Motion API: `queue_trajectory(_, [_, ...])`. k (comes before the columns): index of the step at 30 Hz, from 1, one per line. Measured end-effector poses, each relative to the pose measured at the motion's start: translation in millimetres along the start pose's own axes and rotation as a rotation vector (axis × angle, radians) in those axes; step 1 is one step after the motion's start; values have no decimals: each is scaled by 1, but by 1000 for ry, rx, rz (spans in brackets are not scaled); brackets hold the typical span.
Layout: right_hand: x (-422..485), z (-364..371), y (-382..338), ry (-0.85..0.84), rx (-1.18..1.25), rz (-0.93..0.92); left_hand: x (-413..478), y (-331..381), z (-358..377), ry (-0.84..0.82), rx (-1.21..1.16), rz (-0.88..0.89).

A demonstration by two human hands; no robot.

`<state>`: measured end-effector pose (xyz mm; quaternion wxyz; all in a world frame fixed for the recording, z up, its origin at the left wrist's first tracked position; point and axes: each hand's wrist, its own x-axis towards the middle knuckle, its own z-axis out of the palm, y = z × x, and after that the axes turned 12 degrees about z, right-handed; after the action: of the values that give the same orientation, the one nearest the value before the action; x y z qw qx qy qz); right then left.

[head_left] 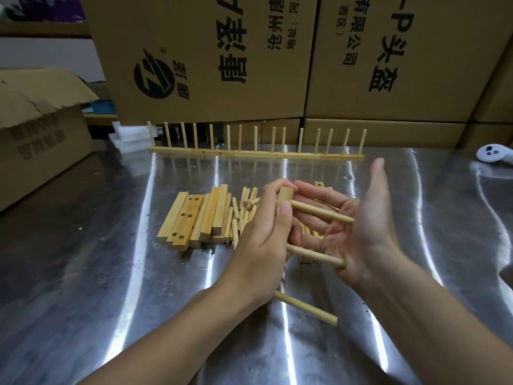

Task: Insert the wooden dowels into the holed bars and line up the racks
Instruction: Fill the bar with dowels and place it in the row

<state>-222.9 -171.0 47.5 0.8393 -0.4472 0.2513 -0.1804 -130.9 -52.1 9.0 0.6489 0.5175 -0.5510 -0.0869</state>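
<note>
Steel table | our left hand grips a holed bar with 3 dowels, above the parts pile | our right hand, fingers straight, touches the dowels | racks along far edge

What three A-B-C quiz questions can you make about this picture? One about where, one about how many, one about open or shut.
1. Where does the row of finished racks stand?
A) in the open box
B) on the floor
C) at the back of the table

2. How many dowels stick out of the held bar?
A) one
B) three
C) six

3. How is the right grip?
A) open
B) a fist
C) pinching a dowel

Answers:
1. C: the row lines the table's far edge.
2. B: three dowels point right from the bar.
3. A: its fingers are straight.
</note>
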Motion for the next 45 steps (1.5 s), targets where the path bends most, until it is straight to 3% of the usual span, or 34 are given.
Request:
queue_trajectory(11, [3, -1, 2, 8, -33, 41, 0, 14, -2, 2, -23, -14])
queue_trajectory(16, [-2, -5, -22, -118, -8, 103, 1, 19, 9, 107, -247, -88])
queue_trajectory(20, [3, -10, -24, -158, 23, 85, 20, 25, -5, 327, -266, -173])
queue_trajectory(25, [6, -1, -2, -347, -439, 135, 35, 21, -41, 661, -427, -214])
queue_trajectory(27, [10, 3, 9, -309, -544, 35, 35, 16, -46, 710, -457, -231])
queue_trajectory(31, [14, 4, 13, -133, -544, -201, 31, 12, -54, 535, -337, -270])
queue_trajectory(35, [14, -7, 2, 27, -567, -327, 32, 22, -91, 347, 27, -215])
queue_trajectory(39, [13, -8, 2, 41, -680, -478, 39, 35, -128, 61, 228, -172])
queue_trajectory(45, [19, -4, 14, 66, -756, -561, 57, 28, -148, 15, 367, -146])
